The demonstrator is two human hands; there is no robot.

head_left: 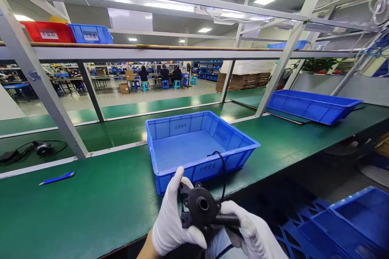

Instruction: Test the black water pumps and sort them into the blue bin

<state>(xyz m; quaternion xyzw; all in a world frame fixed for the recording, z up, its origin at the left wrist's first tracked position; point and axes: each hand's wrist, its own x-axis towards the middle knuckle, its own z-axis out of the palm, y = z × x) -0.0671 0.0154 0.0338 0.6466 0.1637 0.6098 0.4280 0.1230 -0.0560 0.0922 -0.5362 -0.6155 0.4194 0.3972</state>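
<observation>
A black round housing [197, 209] with a hole in its middle is held up at the table's front edge. My left hand [174, 220], in a white glove, grips its left side, thumb below and fingers behind. My right hand [252, 230], gloved too, closes on a black cylindrical stub [226, 220] at the housing's right side. From the part a black cable [224, 170] loops up, its end reaching over the rim of a blue plastic bin [158, 172]. The bin's visible floor is bare.
A blue pen-like tool or cutter [57, 178] lies on the green table [100, 210] at left. Behind it sits a black cabled device [44, 148]. Another blue bin [316, 105] stands far right; blue crates [349, 222] are low at right. Metal posts [281, 64] rise from the table.
</observation>
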